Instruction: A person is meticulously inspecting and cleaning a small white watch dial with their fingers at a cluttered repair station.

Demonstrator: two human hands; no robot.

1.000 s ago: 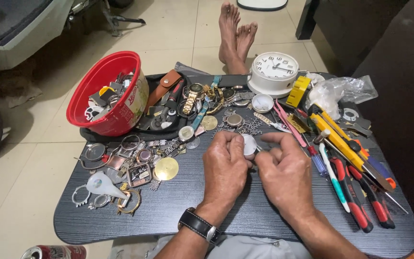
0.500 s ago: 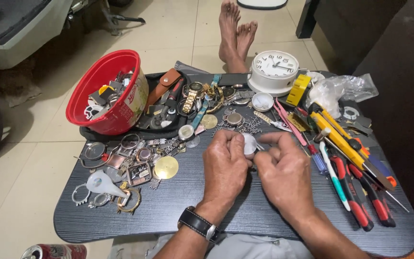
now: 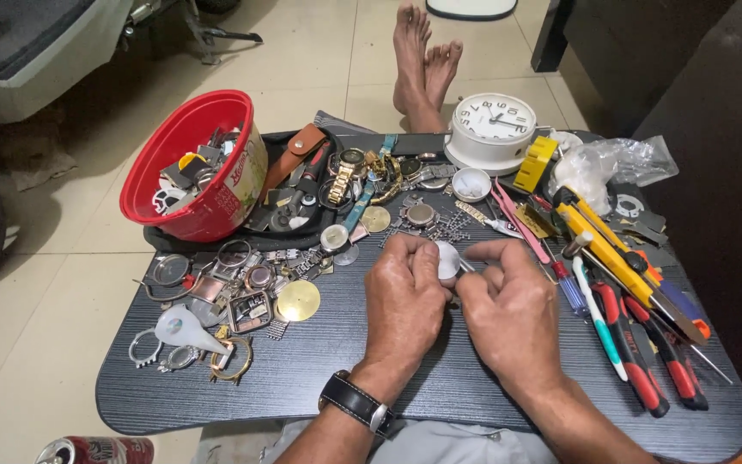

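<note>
Head view: a person seated on a tiled floor works over a dark wood-grain surface (image 3: 405, 399) strewn with watch parts. Both hands meet near its middle. The left hand (image 3: 403, 305) has its fingers (image 3: 412, 258) curled shut around a small round white piece (image 3: 447, 259), probably a watch case, held just above the surface; the right hand (image 3: 513, 309) closes against it from the other side, pinching a thin metal tool (image 3: 465, 266) whose tip touches the piece. The tool's long axis runs roughly left to right, pointing at the piece; the piece itself is round, and its facing cannot be told.

Left of and beyond the hands, a red plastic bowl (image 3: 184, 137) stands tilted on a black tray, holding loose straps, cases and scrap parts. Beyond the hands, a small white dish (image 3: 471, 184) sits before a white alarm clock (image 3: 493, 129). Right of the hands lie red-handled pliers (image 3: 637, 352) and screwdrivers. A dark-strapped wristwatch (image 3: 355, 402) circles the left wrist.
</note>
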